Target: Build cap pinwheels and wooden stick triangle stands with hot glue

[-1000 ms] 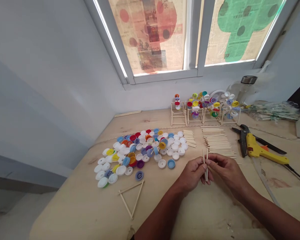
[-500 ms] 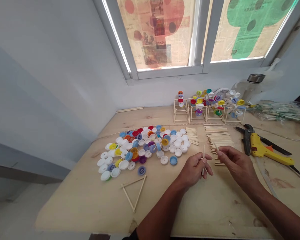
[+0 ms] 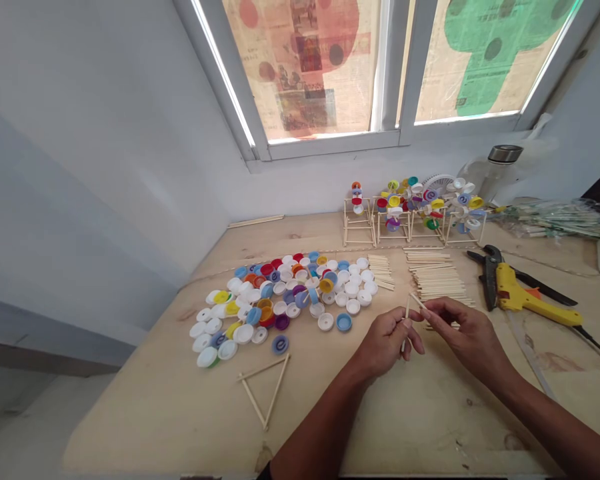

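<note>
My left hand [image 3: 387, 341] is closed on a thin wooden stick [image 3: 407, 308] held nearly upright between thumb and fingers. My right hand [image 3: 463, 337] pinches a second wooden stick [image 3: 418, 301], which slants up to the left. The tips of both sticks come close together; whether they touch I cannot tell. Behind my right hand lies a pile of wooden sticks [image 3: 441, 283], partly hidden by it. A smaller bundle of shorter sticks [image 3: 381, 272] lies to its left. On the near left of the table rests a triangle of three sticks [image 3: 283, 387].
Many coloured bottle caps [image 3: 265, 310] spread over the table's [image 3: 180, 413] middle. Several stick frames with cap wheels [image 3: 395, 213] stand at the back. On the right lie a yellow glue gun [image 3: 535, 303] and a black-handled cutter [image 3: 491, 280]. A bottle [image 3: 500, 170] stands by the wall.
My right hand has moved left, bringing its stick close to the top of the stick in my left hand. The whole view has shifted slightly; the left hand keeps its grip.
</note>
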The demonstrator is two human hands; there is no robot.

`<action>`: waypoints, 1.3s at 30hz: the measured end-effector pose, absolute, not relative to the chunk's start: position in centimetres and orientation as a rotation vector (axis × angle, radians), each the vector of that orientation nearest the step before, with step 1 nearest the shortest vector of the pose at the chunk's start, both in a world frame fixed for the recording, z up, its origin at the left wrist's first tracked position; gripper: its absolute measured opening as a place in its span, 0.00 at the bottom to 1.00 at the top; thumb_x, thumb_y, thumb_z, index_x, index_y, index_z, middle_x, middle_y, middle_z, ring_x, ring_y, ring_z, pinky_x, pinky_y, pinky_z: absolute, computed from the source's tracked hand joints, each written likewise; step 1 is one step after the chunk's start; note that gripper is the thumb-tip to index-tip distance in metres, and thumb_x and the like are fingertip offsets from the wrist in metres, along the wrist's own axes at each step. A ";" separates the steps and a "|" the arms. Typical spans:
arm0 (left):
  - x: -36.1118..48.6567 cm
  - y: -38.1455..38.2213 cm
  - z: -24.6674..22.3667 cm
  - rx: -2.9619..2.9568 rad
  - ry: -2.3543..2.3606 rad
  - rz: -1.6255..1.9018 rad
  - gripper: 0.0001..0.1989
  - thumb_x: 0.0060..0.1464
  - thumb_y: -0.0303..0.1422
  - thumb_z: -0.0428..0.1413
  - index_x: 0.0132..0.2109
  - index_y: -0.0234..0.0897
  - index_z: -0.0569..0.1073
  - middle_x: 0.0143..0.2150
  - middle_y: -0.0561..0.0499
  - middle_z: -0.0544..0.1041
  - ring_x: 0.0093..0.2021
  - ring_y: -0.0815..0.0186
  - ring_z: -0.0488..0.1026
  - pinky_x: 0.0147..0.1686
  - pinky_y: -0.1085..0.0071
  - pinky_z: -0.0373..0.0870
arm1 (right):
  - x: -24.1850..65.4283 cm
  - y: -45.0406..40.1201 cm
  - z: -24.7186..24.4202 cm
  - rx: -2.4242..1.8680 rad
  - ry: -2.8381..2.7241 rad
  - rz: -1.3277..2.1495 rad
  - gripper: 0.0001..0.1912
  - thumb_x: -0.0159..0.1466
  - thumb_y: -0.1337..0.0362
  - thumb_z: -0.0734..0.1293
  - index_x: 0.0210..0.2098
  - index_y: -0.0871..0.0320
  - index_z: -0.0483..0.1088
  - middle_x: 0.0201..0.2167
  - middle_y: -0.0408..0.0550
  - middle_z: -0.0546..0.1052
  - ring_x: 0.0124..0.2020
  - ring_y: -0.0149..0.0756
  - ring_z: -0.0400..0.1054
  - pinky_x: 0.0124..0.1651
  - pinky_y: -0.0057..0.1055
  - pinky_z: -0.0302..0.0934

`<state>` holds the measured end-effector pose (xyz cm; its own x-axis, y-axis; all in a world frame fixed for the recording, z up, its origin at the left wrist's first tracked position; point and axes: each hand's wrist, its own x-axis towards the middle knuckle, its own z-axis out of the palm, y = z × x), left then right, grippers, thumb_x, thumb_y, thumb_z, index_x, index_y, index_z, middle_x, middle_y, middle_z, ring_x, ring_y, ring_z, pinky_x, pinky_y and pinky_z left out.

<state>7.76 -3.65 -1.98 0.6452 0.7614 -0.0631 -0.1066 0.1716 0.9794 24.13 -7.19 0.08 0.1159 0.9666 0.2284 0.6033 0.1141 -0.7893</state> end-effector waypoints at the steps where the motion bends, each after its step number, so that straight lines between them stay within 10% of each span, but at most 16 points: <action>1: 7.8 -3.6 -2.0 1.257 0.639 0.682 0.18 0.57 0.42 0.47 0.45 0.30 0.69 0.23 0.52 0.73 0.17 0.74 0.59 0.21 0.74 0.57 | 24.2 -7.2 0.0 -1.582 -1.588 0.567 0.16 0.60 0.51 0.63 0.34 0.57 0.75 0.31 0.48 0.79 0.31 0.36 0.72 0.30 0.29 0.64; 39: 7.1 -3.9 -2.0 1.530 0.675 0.653 0.16 0.62 0.38 0.42 0.48 0.32 0.67 0.25 0.52 0.72 0.19 0.73 0.58 0.23 0.75 0.58 | 24.5 -6.9 0.4 -1.516 -1.773 0.402 0.15 0.62 0.54 0.62 0.28 0.56 0.73 0.25 0.45 0.75 0.25 0.32 0.67 0.29 0.28 0.61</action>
